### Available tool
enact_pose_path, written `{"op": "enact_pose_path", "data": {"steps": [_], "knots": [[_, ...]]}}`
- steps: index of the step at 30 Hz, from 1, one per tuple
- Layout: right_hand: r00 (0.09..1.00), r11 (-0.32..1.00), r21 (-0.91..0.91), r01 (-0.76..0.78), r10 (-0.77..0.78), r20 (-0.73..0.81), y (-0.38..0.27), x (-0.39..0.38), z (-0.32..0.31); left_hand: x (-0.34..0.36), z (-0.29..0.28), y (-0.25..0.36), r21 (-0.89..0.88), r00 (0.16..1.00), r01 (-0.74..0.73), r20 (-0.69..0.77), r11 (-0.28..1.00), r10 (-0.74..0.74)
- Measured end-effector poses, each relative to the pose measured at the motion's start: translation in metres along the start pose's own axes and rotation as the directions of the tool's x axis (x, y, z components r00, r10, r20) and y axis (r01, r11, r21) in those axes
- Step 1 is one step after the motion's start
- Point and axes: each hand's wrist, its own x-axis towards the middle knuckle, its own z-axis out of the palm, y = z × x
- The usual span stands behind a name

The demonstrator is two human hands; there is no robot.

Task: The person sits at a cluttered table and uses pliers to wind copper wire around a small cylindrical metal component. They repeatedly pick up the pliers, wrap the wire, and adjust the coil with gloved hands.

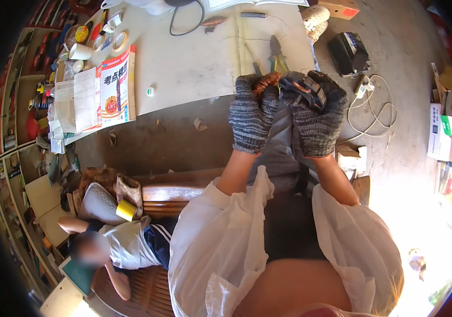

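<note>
Copper-coloured coil (267, 83) in the left hand (252, 116), dark device (304, 87) in the right hand (319, 121)

The ridged, reddish-brown coil is gripped at the surface's (189, 68) near edge. The right hand clasps the angular black-and-grey device; gloved fingers partly cover both things. Pliers (275, 48) with yellow handles lie just beyond. A black box (348, 54) and white power strip (364, 86) stand rightward on the floor (403, 58).
</note>
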Motion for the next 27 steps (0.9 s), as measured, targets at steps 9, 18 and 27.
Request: {"op": "enact_pose_path", "data": {"steps": [9,18,27], "knots": [[0.986,0.947,0.28,0.159,-0.14,-0.086,0.001,-0.008,0.0,-0.008,0.024,0.032,-0.809,0.871,0.397,0.182,0.434,-0.457],[0.951,0.875,-0.396,0.277,-0.309,-0.018,0.013,0.006,-0.006,0.016,0.002,0.045,-0.848,0.795,0.451,0.238,0.28,-0.559],[0.82,0.961,0.01,-0.278,0.232,0.523,-0.007,0.016,-0.021,0.018,-0.037,-0.001,-0.847,0.805,0.481,0.528,-0.225,-0.27]]}}
